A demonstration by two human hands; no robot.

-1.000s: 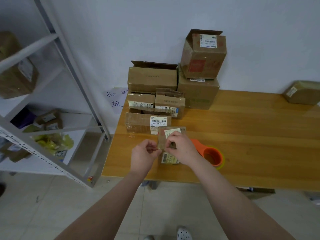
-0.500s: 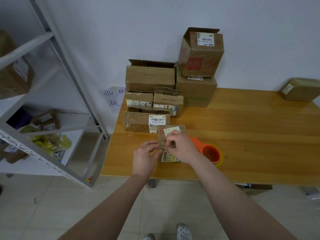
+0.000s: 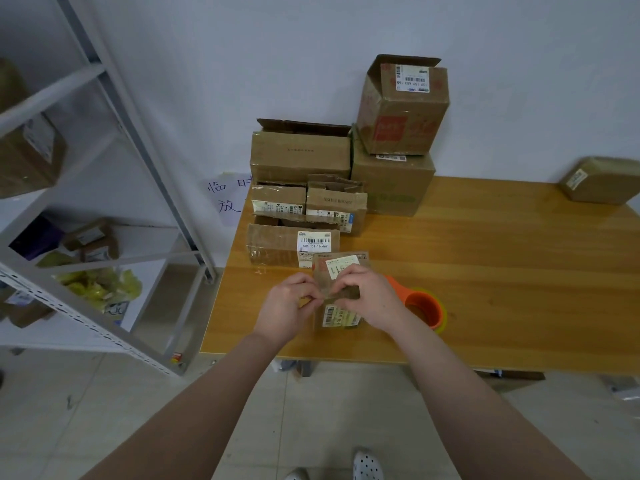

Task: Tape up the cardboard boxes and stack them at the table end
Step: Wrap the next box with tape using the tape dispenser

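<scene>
- Stacked boxes (image 3: 300, 160): these stand at the far left corner of the desk (image 3: 502, 271), against the wall. Several flaps are unsealed.
- Flat labelled box (image 3: 277, 249): it lies just in front of that stack, near the desk's left edge.
- My left hand (image 3: 285, 308): the fingers are curled and pinch the small box's left edge. I cannot tell whether tape lies between them.
- Small box (image 3: 341, 266): it rests near the desk's front edge, left of centre. I judge it light, with thin creased cardboard that would dent under a hard squeeze. Its glossy labels offer poor purchase, so it is best held across opposite side walls, near the stiffer corners.
- My right hand (image 3: 369, 299): the fingers are curled over the box's top, holding it down.
- Tape roll (image 3: 424, 308): orange, on the desk just right of my right hand.
</scene>
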